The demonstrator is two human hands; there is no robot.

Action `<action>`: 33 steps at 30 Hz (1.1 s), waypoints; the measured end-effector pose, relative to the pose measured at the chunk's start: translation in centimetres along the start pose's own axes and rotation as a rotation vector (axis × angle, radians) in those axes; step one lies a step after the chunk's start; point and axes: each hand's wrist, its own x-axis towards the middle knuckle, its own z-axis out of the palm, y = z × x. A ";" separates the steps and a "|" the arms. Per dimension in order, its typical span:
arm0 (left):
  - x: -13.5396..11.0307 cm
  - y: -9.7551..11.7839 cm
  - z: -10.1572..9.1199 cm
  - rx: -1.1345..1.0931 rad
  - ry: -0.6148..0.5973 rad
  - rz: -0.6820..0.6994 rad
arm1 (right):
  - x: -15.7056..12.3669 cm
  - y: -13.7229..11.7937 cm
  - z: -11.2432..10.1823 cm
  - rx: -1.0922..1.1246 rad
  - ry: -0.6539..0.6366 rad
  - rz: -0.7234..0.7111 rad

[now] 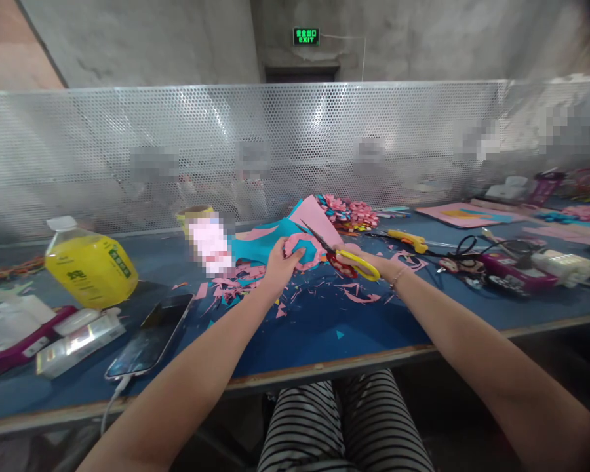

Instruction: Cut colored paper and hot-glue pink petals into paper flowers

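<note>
left hand: the left hand (276, 262) is clamped on a paper cutout (311, 263), thumb pressed flat over its face, fingers mostly hidden.
paper cutout: the landmark, above the bare blue table (324, 334); a wavy-edged pink ring around a teal, many-sided centre, thin and matte.
right hand: the right hand (375, 258) is wrapped about the handles of the scissors (341, 254), a beaded bracelet (398, 276) at its wrist.
scissors: yellow, smooth handles, slim dark metal blades, just right of the cutout; whether the blades touch its rim i cannot tell.
paper scraps: curled slivers and small triangles, paper scraps (231, 285) left of and below the cutout.
sheets: a stiff teal sheet (255, 244) left of the cutout, a pink sheet (320, 217) behind it.
folded pile: a ruffled heap of pink and blue pieces, the folded pile (358, 215) behind and right of the cutout.
jug: a clear plastic jug (91, 265), white-capped, well left of the cutout, with yellow liquid inside.
trays: a magenta tray (34, 351) far left of the cutout, holding white items too blurred to name.
phone: a glossy, flat phone (150, 334) nearer than the cutout, leftward, on a white cable (112, 403).
panel: a perforated metal panel (295, 131) behind the cutout, its round holes closely set.
</note>
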 end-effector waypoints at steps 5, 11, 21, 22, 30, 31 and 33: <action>-0.1 0.5 -0.1 0.061 0.012 0.031 | 0.0 0.0 0.0 0.090 -0.066 0.005; 0.1 0.3 -0.2 0.040 0.006 0.062 | -0.2 -0.8 0.2 0.076 -0.056 -0.015; 0.2 0.1 -0.3 0.056 0.055 0.091 | 0.3 -0.5 0.8 0.105 -0.004 -0.005; 0.2 0.1 -0.3 0.056 0.059 0.087 | 0.4 -0.4 0.8 0.110 0.000 -0.005; 0.3 -0.1 -0.2 0.048 0.174 0.053 | 0.8 0.1 1.0 0.083 0.016 -0.064; 0.4 -0.2 -0.2 0.041 0.183 0.043 | 0.8 0.2 1.0 0.077 0.014 -0.074; 0.6 -0.4 -0.2 0.012 0.199 0.022 | 0.9 0.4 1.0 0.072 0.014 -0.080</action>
